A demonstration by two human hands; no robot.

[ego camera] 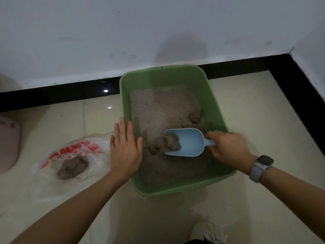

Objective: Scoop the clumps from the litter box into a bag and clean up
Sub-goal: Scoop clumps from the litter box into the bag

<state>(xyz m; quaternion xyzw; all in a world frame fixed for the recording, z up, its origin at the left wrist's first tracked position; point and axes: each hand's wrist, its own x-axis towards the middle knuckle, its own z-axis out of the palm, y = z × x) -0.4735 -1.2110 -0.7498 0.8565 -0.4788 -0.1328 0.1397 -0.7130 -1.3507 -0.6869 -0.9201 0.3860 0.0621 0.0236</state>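
Observation:
A green litter box (pixel 217 110) stands on the tiled floor against the wall, filled with grey-brown litter (pixel 158 110). My right hand (pixel 228 147) grips the handle of a light blue scoop (pixel 190 143) held over the litter, with a clump (pixel 171 141) lying in its bowl. My left hand (pixel 125 147) lies flat with fingers apart on the box's left rim, holding nothing. To the left of the box a clear plastic bag with red print (pixel 73 152) lies on the floor with a pile of clumps (pixel 73 168) inside. Another clump (pixel 196 117) sits in the litter near the right wall.
A pink object (pixel 8 143) lies at the left edge of the floor. A black skirting strip (pixel 61 94) runs along the white wall and turns the corner at right. A white shoe (pixel 209 233) shows at the bottom. A grey watch (pixel 262 166) is on my right wrist.

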